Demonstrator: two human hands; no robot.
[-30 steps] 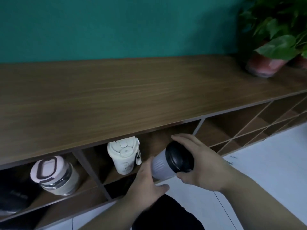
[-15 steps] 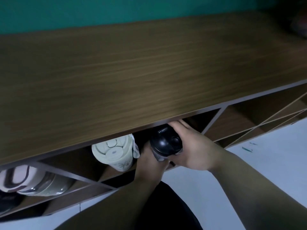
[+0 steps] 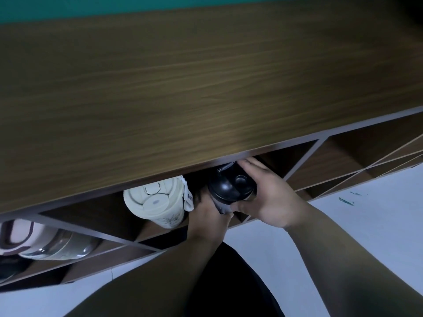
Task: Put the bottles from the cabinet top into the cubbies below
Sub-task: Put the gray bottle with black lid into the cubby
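Cream cup (image 3: pixel 158 203) beside held black-lidded bottle (image 3: pixel 231 187)

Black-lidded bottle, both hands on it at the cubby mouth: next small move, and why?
Probably ease the black-lidded bottle a bit deeper and stand it down before letting go. The left hand and right hand both grip it, its lid sits just under the cabinet top edge, and the cream cup stands close beside it in the same cubby, so go straight in.
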